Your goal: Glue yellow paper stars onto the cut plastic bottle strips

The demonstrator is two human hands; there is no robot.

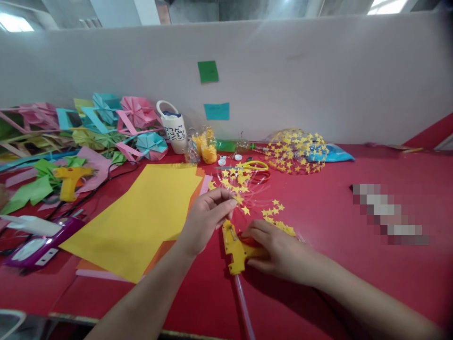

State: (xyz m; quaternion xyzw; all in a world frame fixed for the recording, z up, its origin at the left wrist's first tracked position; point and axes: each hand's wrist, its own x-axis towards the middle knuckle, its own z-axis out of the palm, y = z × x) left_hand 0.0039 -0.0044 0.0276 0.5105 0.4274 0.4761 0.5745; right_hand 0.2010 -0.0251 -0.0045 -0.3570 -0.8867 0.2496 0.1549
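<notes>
My right hand [274, 248] is wrapped round the handle of a yellow hot glue gun [236, 252], its nozzle pointing away from me and a clear glue stick [244, 302] trailing from the rear. Just ahead of the nozzle, my left hand [208, 212] pinches a thin clear strand that carries a small yellow star [238, 199]. A bunch of clear strands with more yellow stars [245, 178] spreads out beyond my fingertips. To the right, loose yellow stars [279, 224] lie partly behind my right hand.
Yellow paper sheets [141, 212] lie at left, with another glue gun [71, 179] and a purple power strip [42, 243] beyond. Scissors [256, 165], a white tumbler [173, 127], a star-covered clear ball [295, 151] and folded paper shapes [138, 113] stand along the grey partition [283, 71].
</notes>
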